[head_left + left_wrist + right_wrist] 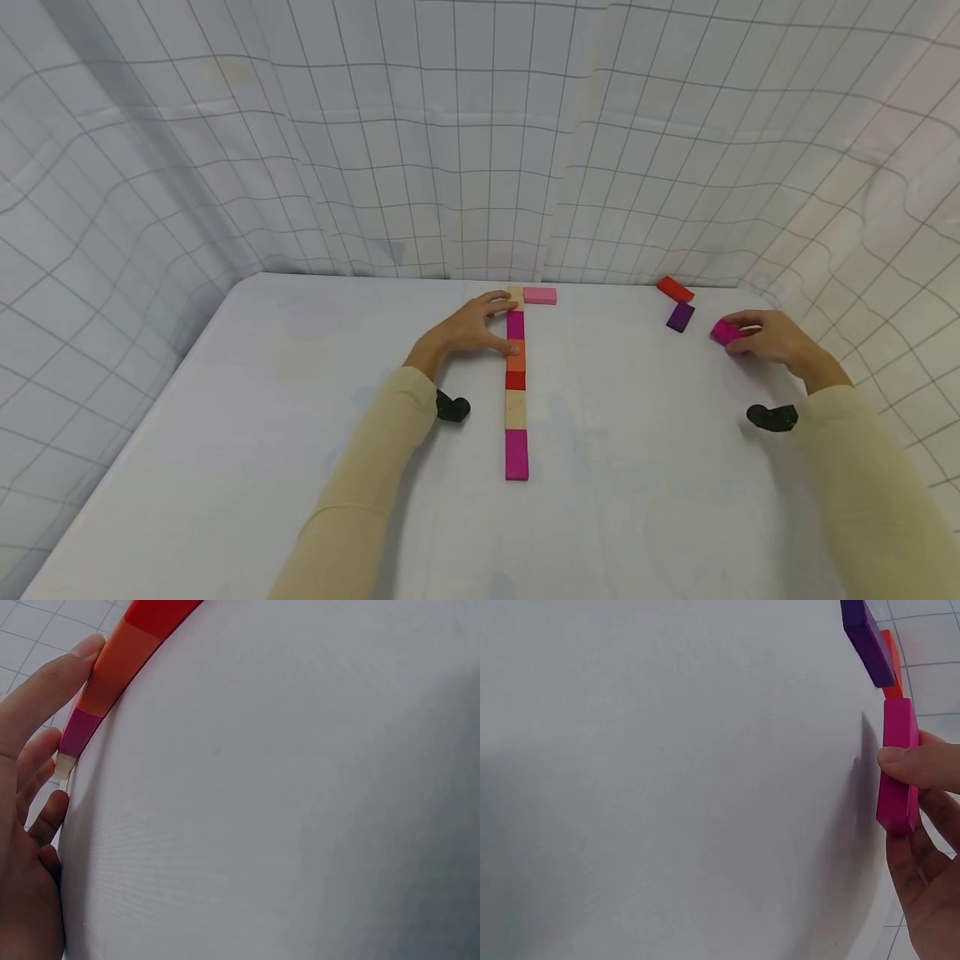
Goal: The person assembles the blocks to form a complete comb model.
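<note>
My right hand (772, 337) pinches a magenta block (898, 799) between thumb and fingers at the right of the white table. In the right wrist view the thumb (911, 761) crosses the block's face. At the middle, my left hand (471, 325) rests with spread fingers along the left side of a straight row of coloured blocks. Its thumb lies on the orange block (516, 356), the fingertips near a magenta block (516, 325) and a beige block (515, 293) at the far end. Closer to me the row runs red (515, 381), beige (515, 410) and magenta (517, 455).
A pink block (540, 296) lies crosswise at the row's far end, pointing right. Left of my right hand are a purple block (680, 317) and a red block (675, 289). White gridded curtains (480, 167) enclose the table's back and sides.
</note>
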Tool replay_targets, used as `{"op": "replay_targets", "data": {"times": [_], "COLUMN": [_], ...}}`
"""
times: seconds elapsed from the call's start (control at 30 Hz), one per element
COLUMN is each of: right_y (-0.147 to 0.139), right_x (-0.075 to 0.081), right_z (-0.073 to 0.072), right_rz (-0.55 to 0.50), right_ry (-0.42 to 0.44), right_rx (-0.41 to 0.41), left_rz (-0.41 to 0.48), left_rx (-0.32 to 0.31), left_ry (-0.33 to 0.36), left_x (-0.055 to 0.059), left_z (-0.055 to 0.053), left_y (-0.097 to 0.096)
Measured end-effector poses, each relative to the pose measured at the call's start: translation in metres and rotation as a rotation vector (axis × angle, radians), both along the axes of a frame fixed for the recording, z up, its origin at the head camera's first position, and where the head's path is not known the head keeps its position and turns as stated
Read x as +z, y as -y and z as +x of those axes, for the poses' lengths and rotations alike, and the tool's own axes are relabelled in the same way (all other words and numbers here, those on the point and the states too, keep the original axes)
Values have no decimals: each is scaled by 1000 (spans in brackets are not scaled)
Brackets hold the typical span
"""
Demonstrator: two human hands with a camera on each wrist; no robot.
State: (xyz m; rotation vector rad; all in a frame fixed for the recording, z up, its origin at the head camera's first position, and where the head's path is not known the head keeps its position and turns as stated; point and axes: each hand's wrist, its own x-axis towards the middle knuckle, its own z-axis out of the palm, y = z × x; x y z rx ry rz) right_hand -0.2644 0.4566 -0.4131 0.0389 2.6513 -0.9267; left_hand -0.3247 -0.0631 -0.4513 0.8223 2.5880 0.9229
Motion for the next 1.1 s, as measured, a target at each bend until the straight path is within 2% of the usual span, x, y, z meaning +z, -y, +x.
{"op": "replay_targets", "data": {"times": [0.2, 0.53, 0.73, 1.1], "right_y": [13, 56, 82, 129], "right_x": [11, 28, 31, 28], "right_z": [-6, -21, -28, -40], "right_rz": [-4, -32, -55, -36], "right_ry": [-47, -127, -127, -186], "right_rx": [23, 106, 149, 216], "left_rz": [2, 0, 2, 3], "left_rx": [-1, -8, -6, -3], "left_ry": [1, 0, 10, 15], "left_x": [0, -1, -2, 1], "left_z": [-1, -2, -2, -1], "left_y": [0, 0, 1, 1]}}
